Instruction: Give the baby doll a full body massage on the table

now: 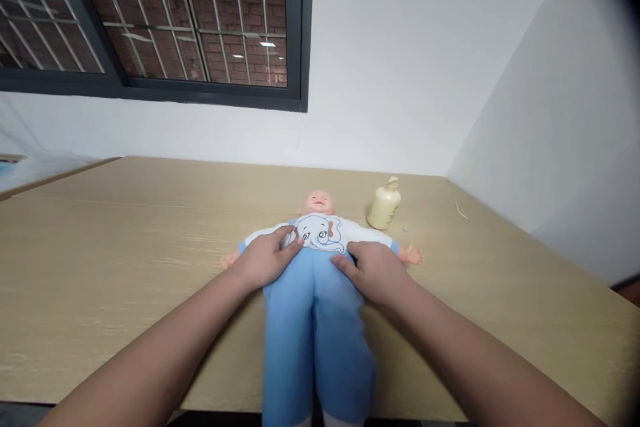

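A baby doll (319,201) lies on its back on the table, head away from me and arms spread. It wears a white shirt (317,233) with an elephant face on it and light blue trousers (290,333), whose legs reach down to the near edge. My left hand (270,255) grips the doll's left-hand side in view at the waist, thumb on the shirt front. At the opposite side of the waist, my right hand (373,268) is closed with curled fingers, its thumb on the top of the trousers. Parts of both hands' fingers are hidden.
A cream pump bottle (384,205) stands beyond the doll's arm at the right. The wooden table (125,240) runs back to a white wall (400,67) below a barred window (200,13). Clear plastic sheeting (45,163) lies at the far left.
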A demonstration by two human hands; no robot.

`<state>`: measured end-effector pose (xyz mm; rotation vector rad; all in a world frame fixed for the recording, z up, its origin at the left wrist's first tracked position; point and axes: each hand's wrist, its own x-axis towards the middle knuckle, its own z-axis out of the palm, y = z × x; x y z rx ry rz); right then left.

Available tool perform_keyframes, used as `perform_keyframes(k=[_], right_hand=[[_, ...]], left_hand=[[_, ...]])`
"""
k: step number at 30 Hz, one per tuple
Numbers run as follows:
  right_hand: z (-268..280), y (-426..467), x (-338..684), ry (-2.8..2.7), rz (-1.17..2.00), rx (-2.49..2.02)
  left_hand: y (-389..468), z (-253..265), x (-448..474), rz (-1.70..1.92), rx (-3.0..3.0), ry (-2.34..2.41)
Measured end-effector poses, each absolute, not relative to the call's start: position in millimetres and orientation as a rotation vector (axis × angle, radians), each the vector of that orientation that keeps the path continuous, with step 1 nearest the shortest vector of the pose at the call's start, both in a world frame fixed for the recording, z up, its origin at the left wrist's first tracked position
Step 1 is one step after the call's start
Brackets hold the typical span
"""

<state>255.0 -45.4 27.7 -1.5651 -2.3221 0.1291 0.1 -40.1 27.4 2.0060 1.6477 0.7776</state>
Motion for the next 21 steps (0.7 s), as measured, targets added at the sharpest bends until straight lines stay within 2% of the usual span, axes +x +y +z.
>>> perform_keyframes(k=[7, 10, 15, 17, 21], right_hand=[[42.4, -51.9, 257.9, -2.269, 0.226, -1.526], [51.4, -44.4, 265.2, -2.045, 0.341, -1.462], [54.3, 6.7, 263.4, -1.615, 0.747, -1.355], [47.8, 35.3, 253.6, -1.328, 0.971, -1.337], [26.0, 76.2, 228.5, -1.228, 1.059, -1.27]], left_hand=[[-40.6, 36.8, -5.2, 0.774, 2.021, 1.756], [-36.2, 38.7, -4.6, 0.93, 2.004, 1.74], [-0.1, 45.4, 11.2, 1.348, 1.487, 1.465], [22.1, 48.1, 24.5, 1.388, 1.353, 1.443], [60.9, 44.2, 51.9, 1.403, 1.191, 1.378]])
